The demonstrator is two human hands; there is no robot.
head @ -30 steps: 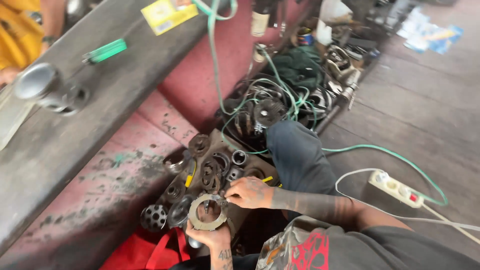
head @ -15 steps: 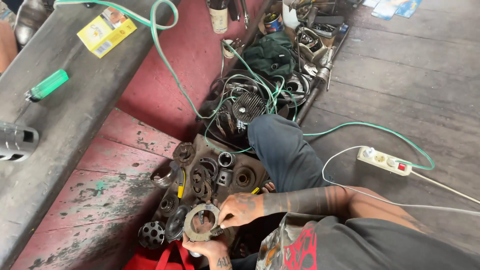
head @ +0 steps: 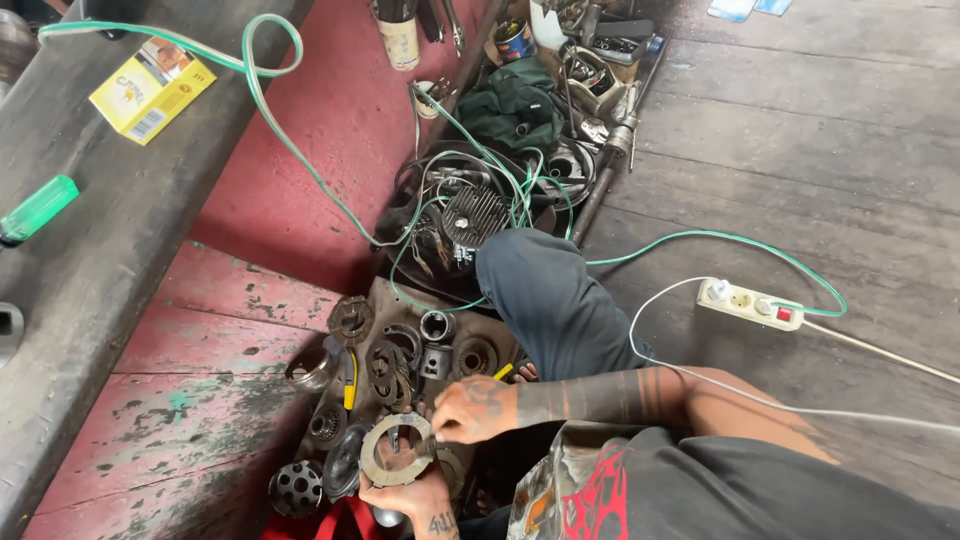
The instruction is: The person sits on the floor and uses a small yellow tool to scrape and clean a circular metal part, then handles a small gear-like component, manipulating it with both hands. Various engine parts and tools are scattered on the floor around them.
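Grey metal, worn and oily, is what I see in my hands: a flat ring-shaped plate (head: 397, 449) with notched edges, held low in the frame above the clutter of parts. My left hand (head: 405, 497) closes around its lower rim from beneath, fingers curled up against the metal. My right hand (head: 472, 408) comes in from the right and pinches the ring's upper right edge; something thin and yellow (head: 503, 371) pokes out just behind that hand, but I cannot tell what it is. Around the ring, on the floor, lie dark round engine parts: a toothed gear (head: 350, 319), a small cylinder (head: 437, 327), a round hub (head: 475, 356) and a perforated drum (head: 297, 488). My knee in dark trousers (head: 545, 295) rises just beyond them. A green cable (head: 300, 150) loops across the red boards toward a finned engine block (head: 472, 213). A white power strip (head: 750, 304) rests on the grey wooden floor to the right. Far left, a yellow box (head: 152, 90) and a green-handled tool (head: 38, 208) lie on a dark plank.
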